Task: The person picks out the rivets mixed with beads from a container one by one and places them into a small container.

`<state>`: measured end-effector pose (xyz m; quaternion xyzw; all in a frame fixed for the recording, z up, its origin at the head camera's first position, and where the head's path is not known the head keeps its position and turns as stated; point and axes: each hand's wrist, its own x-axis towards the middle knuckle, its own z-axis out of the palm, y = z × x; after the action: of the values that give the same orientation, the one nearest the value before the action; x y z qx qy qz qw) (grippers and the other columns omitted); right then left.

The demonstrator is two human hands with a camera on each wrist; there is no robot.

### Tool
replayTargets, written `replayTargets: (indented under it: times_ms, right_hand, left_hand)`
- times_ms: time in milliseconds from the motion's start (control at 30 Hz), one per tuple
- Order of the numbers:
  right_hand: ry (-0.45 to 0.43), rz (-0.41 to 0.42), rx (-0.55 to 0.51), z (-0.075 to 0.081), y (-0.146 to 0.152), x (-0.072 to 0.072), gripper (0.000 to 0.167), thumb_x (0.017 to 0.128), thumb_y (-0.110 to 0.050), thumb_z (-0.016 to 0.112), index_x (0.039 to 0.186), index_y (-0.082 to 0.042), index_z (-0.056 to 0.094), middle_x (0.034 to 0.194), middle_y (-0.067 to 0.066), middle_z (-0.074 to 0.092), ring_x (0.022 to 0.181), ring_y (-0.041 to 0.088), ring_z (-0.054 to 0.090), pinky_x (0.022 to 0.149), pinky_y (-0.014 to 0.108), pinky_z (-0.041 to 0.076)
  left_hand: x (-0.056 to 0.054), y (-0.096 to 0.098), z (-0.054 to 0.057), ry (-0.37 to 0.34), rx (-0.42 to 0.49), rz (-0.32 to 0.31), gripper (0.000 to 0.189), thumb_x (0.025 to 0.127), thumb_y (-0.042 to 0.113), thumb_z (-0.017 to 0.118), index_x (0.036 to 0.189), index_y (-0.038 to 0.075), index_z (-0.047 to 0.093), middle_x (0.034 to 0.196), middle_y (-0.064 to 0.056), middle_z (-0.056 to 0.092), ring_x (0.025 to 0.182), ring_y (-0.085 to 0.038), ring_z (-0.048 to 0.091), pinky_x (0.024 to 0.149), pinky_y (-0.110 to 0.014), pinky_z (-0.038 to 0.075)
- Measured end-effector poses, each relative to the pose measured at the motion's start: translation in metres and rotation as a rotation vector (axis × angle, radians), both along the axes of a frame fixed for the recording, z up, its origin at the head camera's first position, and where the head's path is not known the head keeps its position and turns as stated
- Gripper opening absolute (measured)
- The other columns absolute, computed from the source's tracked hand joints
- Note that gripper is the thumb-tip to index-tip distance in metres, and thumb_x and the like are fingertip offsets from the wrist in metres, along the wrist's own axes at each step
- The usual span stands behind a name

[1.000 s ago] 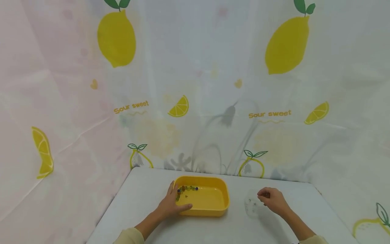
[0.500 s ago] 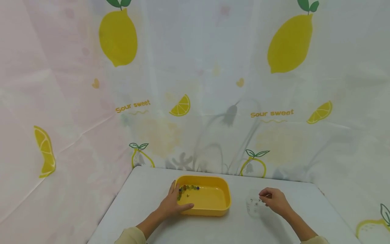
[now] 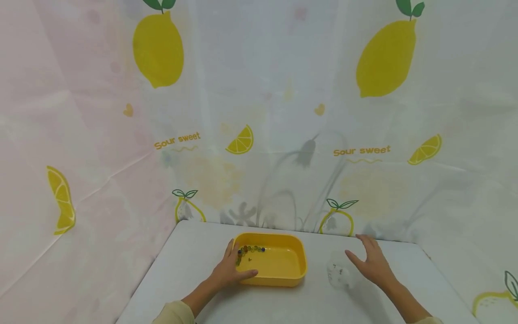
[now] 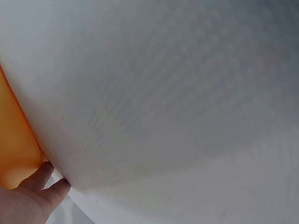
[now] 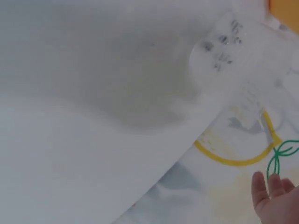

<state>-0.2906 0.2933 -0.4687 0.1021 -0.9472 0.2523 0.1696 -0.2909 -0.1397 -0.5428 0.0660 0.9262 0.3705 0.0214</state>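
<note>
In the head view my left hand (image 3: pixel 229 270) rests against the left side of a yellow plastic tray (image 3: pixel 297 281), with the thumb lying straight over the near rim. In the left wrist view the fingers (image 4: pixel 39 179) touch down beside the orange-looking tray wall (image 4: pixel 14 130). Glass marbles (image 3: pixel 252 249) in green, blue and amber line the tray's far left corner, and one small dark piece (image 3: pixel 249 259) lies apart from them. My right hand (image 3: pixel 374 263) is spread and holds nothing, just right of a clear container (image 3: pixel 337 274) with several small dark bits (image 5: pixel 224 39) visible at it.
A white table (image 3: pixel 291 306) carries the tray and the clear container. Behind it hangs a pale curtain (image 3: pixel 275 112) printed with lemons, and the same cloth stands along both sides.
My right fingers were pinched together over the clear container; now they have spread apart and the hand has drawn back to the right. My left hand and the tray stay put.
</note>
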Motion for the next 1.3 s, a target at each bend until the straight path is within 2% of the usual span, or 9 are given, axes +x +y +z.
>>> replayTargets:
  times_ms: [67, 133, 333, 433, 633, 867, 1100, 1300]
  right_hand:
    - [0.031, 0.002, 0.082, 0.001, 0.004, 0.001, 0.082, 0.088, -0.044, 0.072, 0.145, 0.005, 0.038, 0.149, 0.034, 0.033, 0.129, 0.055, 0.039, 0.094, 0.072, 0.039]
    - [0.058, -0.006, 0.156, 0.001, 0.008, 0.002, 0.096, 0.084, -0.050, 0.073, 0.151, 0.002, 0.030, 0.155, 0.035, 0.021, 0.130, 0.060, 0.034, 0.093, 0.077, 0.034]
    - [0.092, -0.049, 0.271, -0.006, 0.023, 0.008, 0.110, 0.079, -0.058, 0.073, 0.159, -0.010, 0.016, 0.161, 0.032, 0.003, 0.133, 0.059, 0.032, 0.094, 0.075, 0.031]
    - [0.085, -0.073, 0.309, -0.009, 0.028, 0.011, 0.111, 0.077, -0.063, 0.072, 0.160, -0.015, 0.015, 0.162, 0.030, -0.001, 0.134, 0.055, 0.029, 0.096, 0.073, 0.029]
    - [0.080, -0.095, 0.347, -0.011, 0.030, 0.010, 0.111, 0.078, -0.066, 0.069, 0.160, -0.017, 0.013, 0.162, 0.031, -0.002, 0.134, 0.054, 0.026, 0.098, 0.070, 0.027]
    - [0.051, -0.076, 0.336, -0.012, 0.023, 0.010, 0.111, 0.079, -0.065, 0.069, 0.161, -0.020, 0.008, 0.162, 0.029, -0.010, 0.132, 0.059, 0.027, 0.099, 0.073, 0.025]
    - [0.071, -0.049, 0.319, -0.008, 0.013, 0.006, 0.106, 0.080, -0.062, 0.069, 0.160, -0.023, 0.013, 0.162, 0.030, -0.003, 0.132, 0.057, 0.027, 0.101, 0.072, 0.023]
    - [0.101, -0.025, 0.321, -0.009, 0.007, 0.006, 0.102, 0.081, -0.060, 0.070, 0.159, -0.021, 0.018, 0.164, 0.025, -0.009, 0.129, 0.059, 0.031, 0.102, 0.072, 0.023]
  left_hand:
    - [0.000, 0.000, 0.001, 0.004, -0.005, 0.000, 0.120, 0.075, 0.065, 0.075, 0.156, -0.002, 0.018, 0.165, -0.023, 0.006, 0.136, -0.045, 0.044, 0.099, -0.058, 0.046]
    - [0.000, 0.000, 0.002, 0.011, -0.008, 0.002, 0.120, 0.074, 0.065, 0.075, 0.156, -0.003, 0.018, 0.165, -0.023, 0.006, 0.136, -0.045, 0.044, 0.099, -0.058, 0.046]
    - [0.001, 0.000, 0.000, 0.005, 0.016, -0.002, 0.120, 0.074, 0.063, 0.076, 0.156, -0.002, 0.018, 0.164, -0.023, 0.007, 0.136, -0.047, 0.042, 0.099, -0.059, 0.045]
    - [0.001, 0.001, -0.003, -0.005, 0.017, -0.011, 0.119, 0.075, 0.064, 0.075, 0.156, -0.002, 0.018, 0.165, -0.023, 0.006, 0.136, -0.046, 0.042, 0.099, -0.059, 0.046]
    - [-0.001, 0.000, -0.004, 0.012, 0.012, -0.014, 0.119, 0.075, 0.064, 0.075, 0.156, -0.003, 0.018, 0.165, -0.023, 0.006, 0.136, -0.045, 0.043, 0.098, -0.059, 0.047]
    - [-0.001, -0.001, -0.002, 0.012, 0.008, -0.014, 0.120, 0.075, 0.065, 0.074, 0.156, -0.003, 0.018, 0.165, -0.022, 0.006, 0.136, -0.045, 0.044, 0.098, -0.058, 0.047]
    - [0.002, -0.001, 0.001, -0.001, 0.009, -0.012, 0.120, 0.075, 0.065, 0.074, 0.156, -0.003, 0.018, 0.165, -0.021, 0.005, 0.135, -0.045, 0.044, 0.098, -0.058, 0.046]
    - [0.002, 0.000, 0.000, 0.003, 0.013, -0.010, 0.119, 0.075, 0.065, 0.074, 0.156, -0.003, 0.019, 0.165, -0.021, 0.006, 0.134, -0.046, 0.045, 0.097, -0.059, 0.047]
